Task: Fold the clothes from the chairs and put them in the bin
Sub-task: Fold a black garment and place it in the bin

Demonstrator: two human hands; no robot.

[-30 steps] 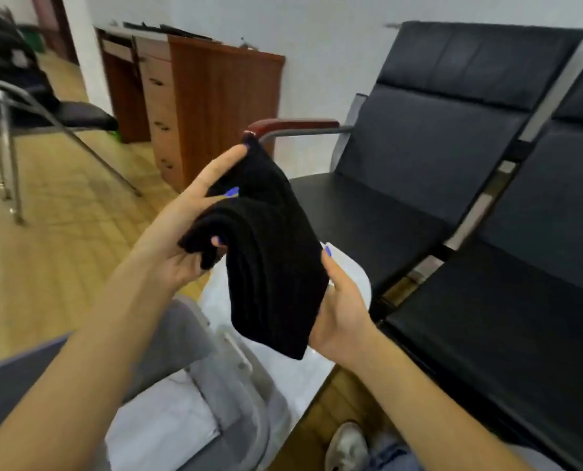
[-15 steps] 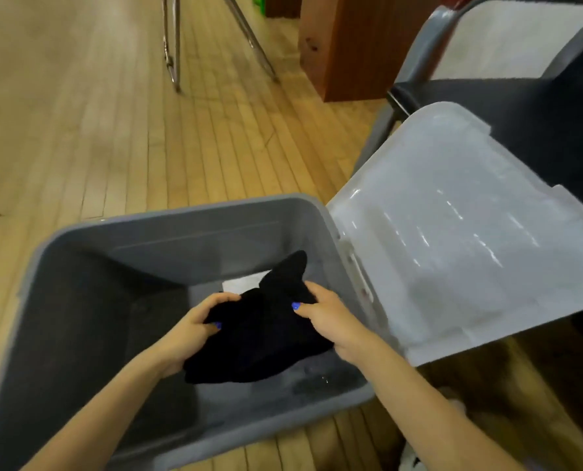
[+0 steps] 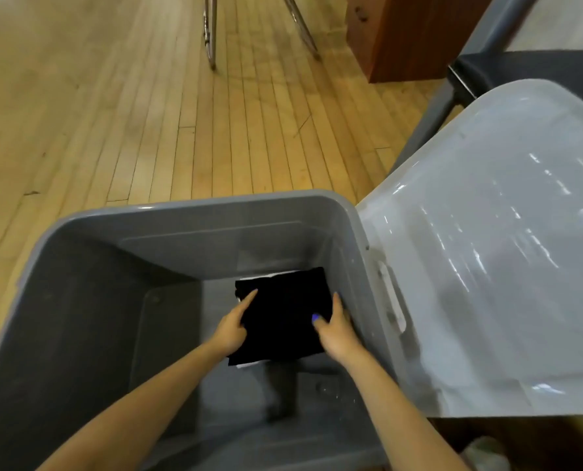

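I have both hands down inside the grey bin (image 3: 89,300), setting a folded black garment (image 3: 283,314) on its floor, towards the far right corner. It lies as a flat, roughly square packet on top of something white (image 3: 269,276), of which only thin slivers show at the far and near edges. The bin's pale lid (image 3: 487,266) is swung open to the right.

My left hand (image 3: 230,329) is on the garment's left edge, index finger stretched along it; the other fingers are hidden, so I cannot tell whether they curl under the cloth or only rest on it. My right hand (image 3: 334,329) is at the right edge, with one finger stretched along the side and another laid on top of the cloth. I cannot tell whether it pinches or merely presses.

I judge the cloth to be light, soft and limp: it has no stiffness of its own, and the fold will only hold while it is supported flat. It should not slip. If it needs shifting, I would take it by both side edges at once, fingers under and thumbs on top, keeping the packet level so no layer droops. Letting go should be done by sliding the hands straight outward.
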